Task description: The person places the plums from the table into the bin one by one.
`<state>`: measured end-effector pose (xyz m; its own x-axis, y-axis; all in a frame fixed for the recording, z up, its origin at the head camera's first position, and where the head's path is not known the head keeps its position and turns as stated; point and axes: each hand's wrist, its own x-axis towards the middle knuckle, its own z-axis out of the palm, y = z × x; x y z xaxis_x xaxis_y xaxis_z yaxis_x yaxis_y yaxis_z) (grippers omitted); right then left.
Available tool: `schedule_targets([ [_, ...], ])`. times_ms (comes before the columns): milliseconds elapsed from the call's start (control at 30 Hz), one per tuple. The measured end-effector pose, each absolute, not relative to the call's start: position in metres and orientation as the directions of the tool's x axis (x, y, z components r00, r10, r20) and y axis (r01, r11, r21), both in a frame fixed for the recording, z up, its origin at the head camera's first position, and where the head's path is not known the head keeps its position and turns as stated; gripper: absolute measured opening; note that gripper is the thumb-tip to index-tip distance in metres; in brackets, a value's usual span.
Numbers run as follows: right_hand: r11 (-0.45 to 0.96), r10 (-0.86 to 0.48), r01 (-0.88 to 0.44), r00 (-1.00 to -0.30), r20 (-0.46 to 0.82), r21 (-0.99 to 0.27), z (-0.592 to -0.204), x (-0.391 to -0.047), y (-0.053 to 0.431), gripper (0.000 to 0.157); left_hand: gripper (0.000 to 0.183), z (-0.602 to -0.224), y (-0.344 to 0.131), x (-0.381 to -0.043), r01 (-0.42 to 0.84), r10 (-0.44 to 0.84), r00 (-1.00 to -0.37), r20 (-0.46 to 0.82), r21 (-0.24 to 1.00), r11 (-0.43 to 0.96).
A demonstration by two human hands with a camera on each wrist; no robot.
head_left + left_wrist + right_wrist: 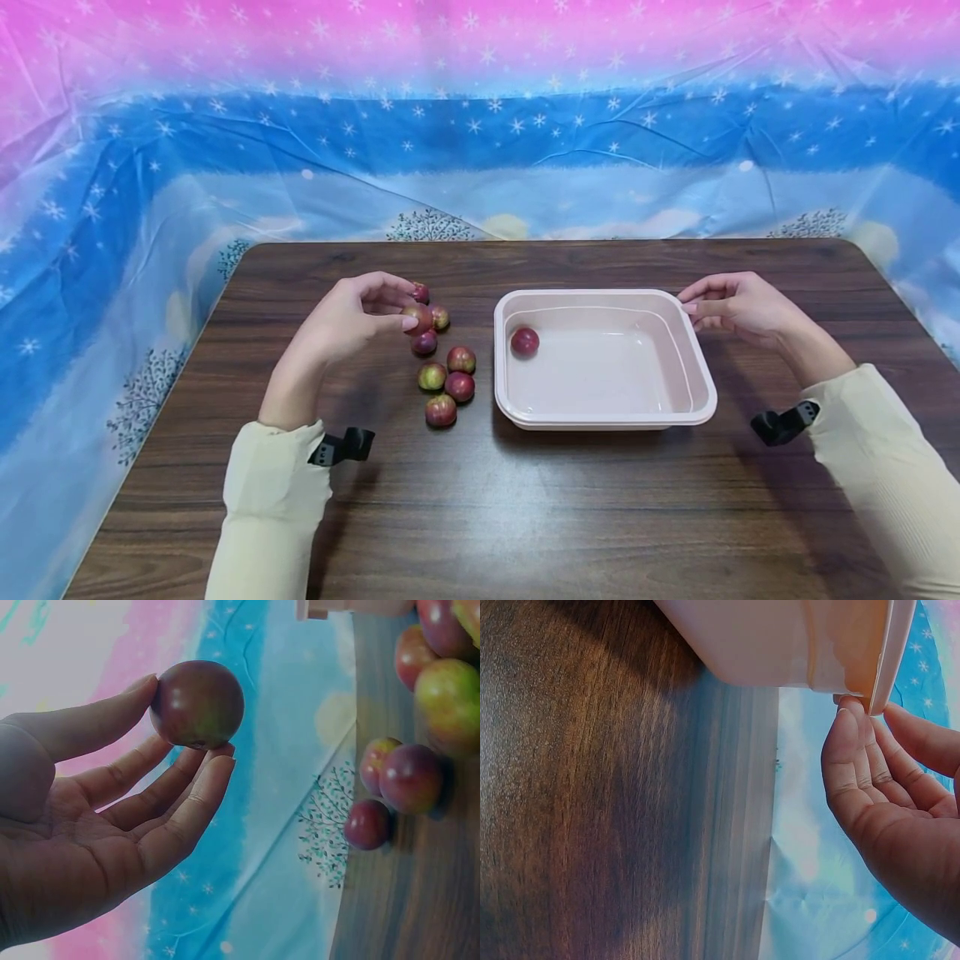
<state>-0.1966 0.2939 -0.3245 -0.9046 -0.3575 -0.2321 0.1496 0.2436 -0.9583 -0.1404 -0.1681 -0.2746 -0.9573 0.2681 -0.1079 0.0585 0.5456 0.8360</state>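
Observation:
My left hand (348,315) pinches a reddish plum (197,703) between thumb and fingertips, lifted above the table. In the head view that plum overlaps a loose group of others. Several red and green plums (440,411) lie on the wood between this hand and a pale pink plastic basin (585,421). Inside the basin, toward its left side, sits one dark red plum (525,342). My right hand (742,310) grips the basin's rim at the far right corner, thumb on one side and fingers curled under the other, as the right wrist view (900,791) shows.
The dark wooden table (480,517) has its far edge just behind the basin. A snowflake-patterned cloth (480,125) hangs behind and along the left side. Black wrist cameras (783,422) are strapped at both cream sleeves.

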Motion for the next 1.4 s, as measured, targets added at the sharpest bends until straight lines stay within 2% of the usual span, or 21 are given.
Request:
schedule_targets([
  [967,0.268,-0.342,0.153,-0.908,-0.242,-0.951,-0.322,-0.195,0.292,0.013,0.039,-0.248,-0.144,-0.148,0.100,0.288,-0.956,-0.055,0.861,0.498],
  [1400,0.286,-0.340,0.148,-0.908,-0.244,-0.947,-0.323,-0.195,0.293,0.015,0.037,-0.249,-0.125,-0.151,0.114,0.311,-0.949,-0.045,0.874,0.473],
])
